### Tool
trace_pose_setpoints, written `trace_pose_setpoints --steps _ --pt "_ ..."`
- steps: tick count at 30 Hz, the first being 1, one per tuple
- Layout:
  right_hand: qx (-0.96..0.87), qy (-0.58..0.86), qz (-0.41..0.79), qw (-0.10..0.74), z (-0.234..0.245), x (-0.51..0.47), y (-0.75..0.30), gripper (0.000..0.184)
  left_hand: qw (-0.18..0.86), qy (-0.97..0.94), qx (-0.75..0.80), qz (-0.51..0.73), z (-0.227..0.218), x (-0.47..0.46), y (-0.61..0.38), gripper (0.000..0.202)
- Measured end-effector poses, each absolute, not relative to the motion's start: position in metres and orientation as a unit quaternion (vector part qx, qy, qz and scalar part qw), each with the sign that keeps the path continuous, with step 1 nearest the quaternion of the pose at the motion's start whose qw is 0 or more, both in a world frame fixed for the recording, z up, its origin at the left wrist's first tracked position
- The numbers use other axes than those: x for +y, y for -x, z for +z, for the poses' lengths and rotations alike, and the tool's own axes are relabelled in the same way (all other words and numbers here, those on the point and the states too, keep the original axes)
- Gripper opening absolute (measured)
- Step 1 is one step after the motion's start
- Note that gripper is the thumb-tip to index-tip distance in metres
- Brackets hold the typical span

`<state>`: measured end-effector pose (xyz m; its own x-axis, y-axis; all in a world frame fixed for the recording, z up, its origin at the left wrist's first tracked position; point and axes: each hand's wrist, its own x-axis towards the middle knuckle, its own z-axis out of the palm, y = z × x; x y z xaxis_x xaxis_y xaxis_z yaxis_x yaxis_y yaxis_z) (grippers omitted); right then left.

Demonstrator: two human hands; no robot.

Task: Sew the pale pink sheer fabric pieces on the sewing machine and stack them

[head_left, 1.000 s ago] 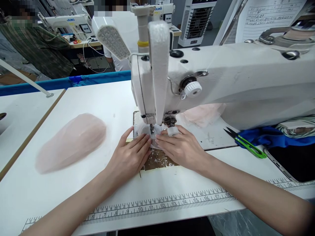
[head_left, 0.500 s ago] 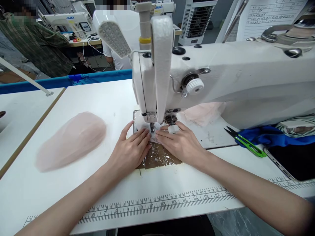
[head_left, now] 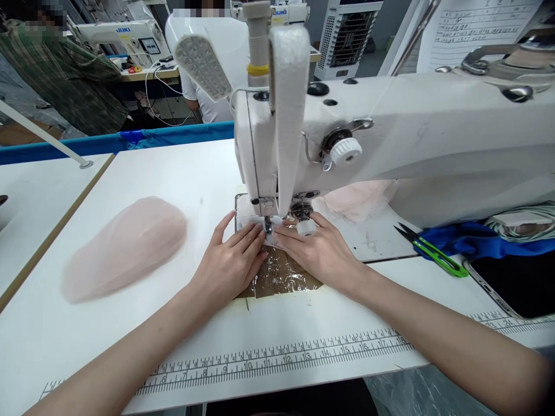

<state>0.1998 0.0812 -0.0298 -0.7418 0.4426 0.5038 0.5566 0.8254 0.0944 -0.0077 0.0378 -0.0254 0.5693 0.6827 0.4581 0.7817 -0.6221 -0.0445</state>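
Note:
My left hand [head_left: 232,257] lies flat at the left of the presser foot [head_left: 267,224], fingers stretched out and fingertips on a small piece of thin white fabric [head_left: 274,238]. From the other side my right hand [head_left: 318,248] rests with its fingers extended over the same fabric, close to the needle area and partly behind a white knob [head_left: 306,227]. Both hands press down rather than grip. Much of the fabric is hidden by the fingers and the sewing machine [head_left: 277,127]. Shiny brown tape [head_left: 284,274] covers the table in front of the foot.
A sheer pink fabric piece [head_left: 130,248] lies left, and more pink fabric [head_left: 359,199] sits behind the needle. At right are green thread snips [head_left: 433,251], a blue cloth [head_left: 477,240] and a phone [head_left: 515,283]. A printed ruler [head_left: 269,358] runs along the front edge.
The white fabric under the presser foot has shifted slightly, and a raised bit near my right fingertips now shows less. My hands stay in nearly the same place.

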Motion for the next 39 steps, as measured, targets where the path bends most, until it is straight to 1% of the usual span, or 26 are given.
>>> trace_pose_setpoints --steps 4,7,9,13,16,19,23,25,28,30,33,39 --pt "-0.929 0.266 -0.123 0.225 -0.027 0.081 -0.200 0.024 0.134 0.877 -0.424 -0.181 -0.025 0.038 0.009 0.033" --pt "-0.924 0.268 -0.119 0.246 -0.027 0.081 -0.200 0.024 0.140 0.857 -0.467 -0.166 -0.022 0.037 0.009 0.040" --pt "-0.919 0.275 -0.106 0.261 -0.026 0.079 -0.200 0.028 0.163 0.842 -0.489 -0.157 -0.018 0.034 0.007 0.040" --pt "-0.912 0.289 -0.062 0.284 -0.024 0.071 -0.198 0.038 0.201 0.854 -0.436 -0.200 -0.007 0.029 0.007 0.021" --pt "-0.920 0.266 -0.035 0.285 -0.022 0.065 -0.196 0.041 0.176 0.857 -0.427 -0.230 -0.002 0.030 0.011 0.015" --pt "-0.931 0.237 -0.050 0.273 -0.019 0.063 -0.195 0.037 0.137 0.870 -0.425 -0.206 -0.001 0.033 0.017 0.015" --pt "-0.915 0.251 -0.097 0.301 -0.016 0.061 -0.195 0.034 0.108 0.879 -0.403 -0.230 -0.002 0.037 0.021 0.013" --pt "-0.919 0.253 -0.080 0.293 -0.016 0.059 -0.195 0.034 0.076 0.885 -0.395 -0.233 -0.004 0.039 0.021 0.017" --pt "-0.928 0.271 -0.030 0.255 -0.018 0.058 -0.195 0.036 0.044 0.894 -0.395 -0.208 -0.011 0.042 0.019 0.026" --pt "-0.928 0.284 0.001 0.241 -0.020 0.061 -0.196 0.033 0.046 0.894 -0.403 -0.188 -0.015 0.042 0.016 0.029" --pt "-0.926 0.298 0.019 0.230 -0.022 0.066 -0.198 0.024 0.072 0.896 -0.405 -0.168 -0.019 0.041 0.013 0.032" --pt "-0.925 0.320 -0.050 0.201 -0.024 0.069 -0.198 0.020 0.120 0.901 -0.382 -0.166 -0.022 0.038 0.013 0.034"
